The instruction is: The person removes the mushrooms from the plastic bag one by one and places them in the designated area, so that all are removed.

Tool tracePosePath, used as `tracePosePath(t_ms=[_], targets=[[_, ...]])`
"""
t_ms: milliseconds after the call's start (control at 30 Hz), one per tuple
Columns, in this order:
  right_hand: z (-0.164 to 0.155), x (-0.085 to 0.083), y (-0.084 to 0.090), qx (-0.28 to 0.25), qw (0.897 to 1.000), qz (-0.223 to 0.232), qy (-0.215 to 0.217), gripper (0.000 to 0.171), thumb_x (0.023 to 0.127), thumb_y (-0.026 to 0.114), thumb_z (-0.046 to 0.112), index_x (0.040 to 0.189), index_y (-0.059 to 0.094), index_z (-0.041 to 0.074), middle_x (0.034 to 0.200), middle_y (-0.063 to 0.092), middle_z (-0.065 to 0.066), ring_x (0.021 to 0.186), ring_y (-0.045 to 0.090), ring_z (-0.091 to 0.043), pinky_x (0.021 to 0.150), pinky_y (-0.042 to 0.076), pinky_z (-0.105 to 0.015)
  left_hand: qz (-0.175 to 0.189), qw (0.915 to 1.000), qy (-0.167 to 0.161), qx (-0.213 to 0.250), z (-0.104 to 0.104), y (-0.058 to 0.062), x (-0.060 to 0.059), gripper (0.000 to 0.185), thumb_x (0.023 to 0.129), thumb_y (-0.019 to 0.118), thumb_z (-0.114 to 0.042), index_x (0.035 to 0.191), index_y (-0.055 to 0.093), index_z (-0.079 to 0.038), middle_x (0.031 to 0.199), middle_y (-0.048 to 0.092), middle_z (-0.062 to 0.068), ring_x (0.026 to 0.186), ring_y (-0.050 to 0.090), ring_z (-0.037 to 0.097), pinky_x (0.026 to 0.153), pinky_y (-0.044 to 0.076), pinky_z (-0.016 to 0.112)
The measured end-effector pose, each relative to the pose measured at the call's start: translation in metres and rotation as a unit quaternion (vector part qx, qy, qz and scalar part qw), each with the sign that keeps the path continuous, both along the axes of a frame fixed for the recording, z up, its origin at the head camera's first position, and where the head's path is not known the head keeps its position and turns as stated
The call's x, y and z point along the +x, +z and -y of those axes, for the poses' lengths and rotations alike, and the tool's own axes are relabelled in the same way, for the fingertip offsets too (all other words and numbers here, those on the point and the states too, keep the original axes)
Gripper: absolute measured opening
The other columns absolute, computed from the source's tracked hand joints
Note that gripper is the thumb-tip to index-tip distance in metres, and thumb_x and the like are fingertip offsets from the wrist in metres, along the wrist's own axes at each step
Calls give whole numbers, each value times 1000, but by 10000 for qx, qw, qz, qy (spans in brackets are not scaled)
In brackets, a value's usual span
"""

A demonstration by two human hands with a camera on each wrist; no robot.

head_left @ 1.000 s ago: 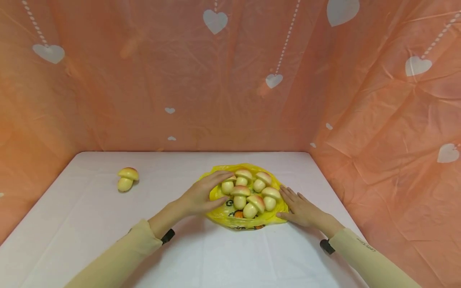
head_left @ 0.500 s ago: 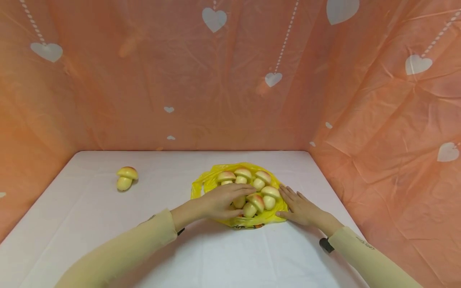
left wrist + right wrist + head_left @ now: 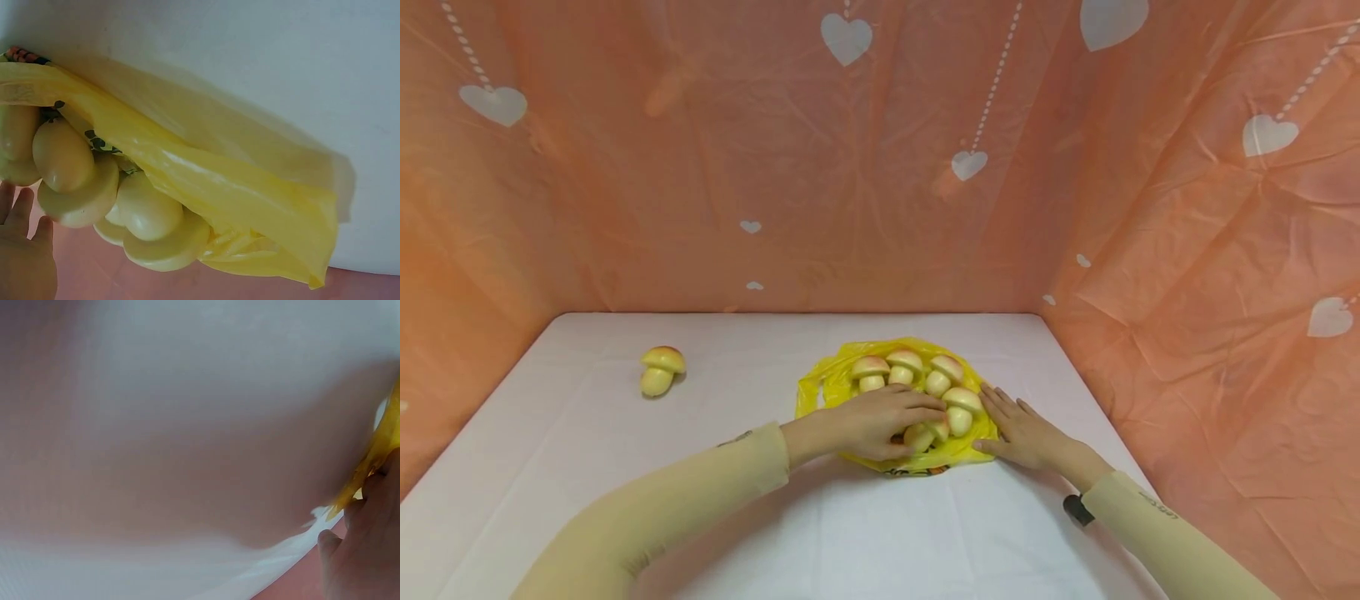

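Observation:
In the head view, several toy mushrooms with pale stems and reddish caps, among them a back mushroom [image 3: 904, 367], lie on a yellow plastic bag [image 3: 838, 367]. My left hand [image 3: 872, 421] reaches over the bag, thumb and fingers curled round the front mushroom [image 3: 919, 437] and partly covering it. Another mushroom beneath that hand is hidden. My right hand [image 3: 1028, 435] rests with straight fingers on the bag's right edge. The left wrist view shows bag [image 3: 187, 169], mushroom stems [image 3: 150, 209] and left fingers at the lower left.
A single mushroom [image 3: 661, 372] lies apart on the left of the white-covered table [image 3: 865, 542]. Orange curtains [image 3: 880, 192] with white hearts stand behind and at both sides of the table.
My left hand has moved right from the bag's left edge, across the mushrooms, and closed round the front one. The bag's left edge has spread outward. My right hand stays still.

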State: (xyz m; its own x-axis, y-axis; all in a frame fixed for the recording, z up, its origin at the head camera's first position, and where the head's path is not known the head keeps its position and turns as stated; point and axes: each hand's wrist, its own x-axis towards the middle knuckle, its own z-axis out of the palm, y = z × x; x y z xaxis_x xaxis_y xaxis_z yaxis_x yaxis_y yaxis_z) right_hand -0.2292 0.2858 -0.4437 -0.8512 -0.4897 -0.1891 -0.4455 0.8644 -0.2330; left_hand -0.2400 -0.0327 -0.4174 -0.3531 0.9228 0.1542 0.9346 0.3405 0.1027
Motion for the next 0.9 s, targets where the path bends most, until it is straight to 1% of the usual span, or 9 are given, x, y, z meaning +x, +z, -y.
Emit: tracePosePath(t_ms=[200,367,600,900], targets=[[0,0,0,-18,10000,3,11,95,103,52,60,162,18,-7,172,12,-23,157,14,-46,123,14,-68,45,9996,137,-260,-4,-5,-3,64,97,73,-31,155,49,-17,161,45,-2,149,40,15,125,29,39],[0,0,-1,-26,10000,-15,18,96,103,53,60,162,18,-7,172,12,-22,157,13,-46,123,14,-68,102,9997,144,-195,-6,-6,-7,66,96,75,-30,155,48,-15,162,45,-1,149,41,15,124,32,39],[0,-1,-1,-66,10000,18,13,96,103,52,60,163,17,-6,172,11,-22,157,12,-46,123,13,-67,51,9996,212,-178,-6,-6,-8,66,97,75,-30,155,48,-15,160,47,-1,147,43,16,121,36,39],[0,1,-1,-51,10000,-49,37,95,103,54,59,162,18,-7,172,12,-22,157,13,-46,123,14,-68,-32,9999,126,-13,-8,-9,-9,64,96,76,-28,153,51,-14,159,49,1,143,49,20,118,40,40]])
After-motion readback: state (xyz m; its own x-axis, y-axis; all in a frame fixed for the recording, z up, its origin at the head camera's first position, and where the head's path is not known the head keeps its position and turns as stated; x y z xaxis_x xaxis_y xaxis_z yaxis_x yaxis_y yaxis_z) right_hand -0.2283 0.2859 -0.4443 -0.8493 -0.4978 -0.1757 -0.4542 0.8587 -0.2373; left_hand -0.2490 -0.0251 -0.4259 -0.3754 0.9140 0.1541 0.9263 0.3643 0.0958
